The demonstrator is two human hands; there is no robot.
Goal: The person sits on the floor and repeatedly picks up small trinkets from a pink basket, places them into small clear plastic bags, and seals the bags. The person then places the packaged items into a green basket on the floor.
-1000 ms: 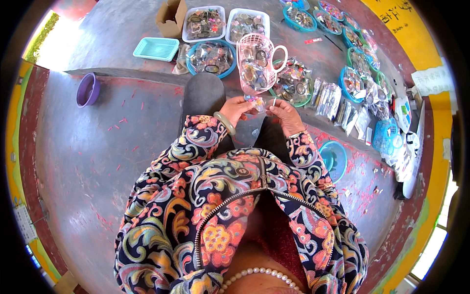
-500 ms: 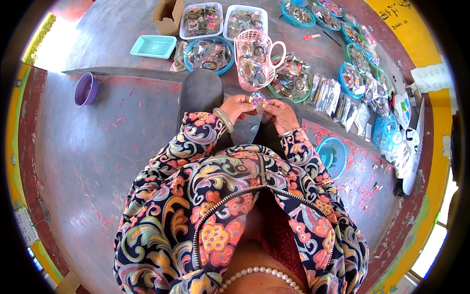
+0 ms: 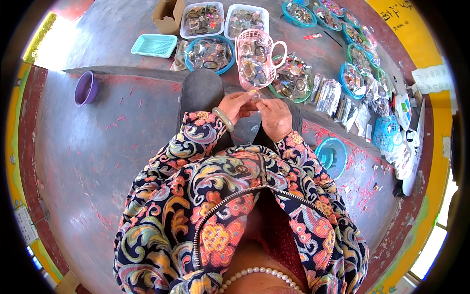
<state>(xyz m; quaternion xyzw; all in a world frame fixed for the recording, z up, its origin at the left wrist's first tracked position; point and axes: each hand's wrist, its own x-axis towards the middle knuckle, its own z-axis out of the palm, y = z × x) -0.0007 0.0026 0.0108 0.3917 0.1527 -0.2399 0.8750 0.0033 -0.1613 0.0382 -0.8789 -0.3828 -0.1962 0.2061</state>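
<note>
Right now, the left hand (image 3: 236,105) and right hand (image 3: 276,117) are both pinching a small, yellow-tipped piece (image 3: 255,94) between their fingertips, mostly covering it, just below a pink lattice basket (image 3: 270,73). That basket is holding clear packets with dark rings inside. On either side, a round blue basket (image 3: 232,63) and a green basket (image 3: 306,97) are holding mixed packets. Beyond, two white trays (image 3: 182,25) are carrying more. Farther left, a purple basin (image 3: 86,89) is standing on the floor (image 3: 112,161).

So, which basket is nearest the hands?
The pink lattice basket with the loop handle: its near end is just beyond the left hand; others lie farther.
</note>
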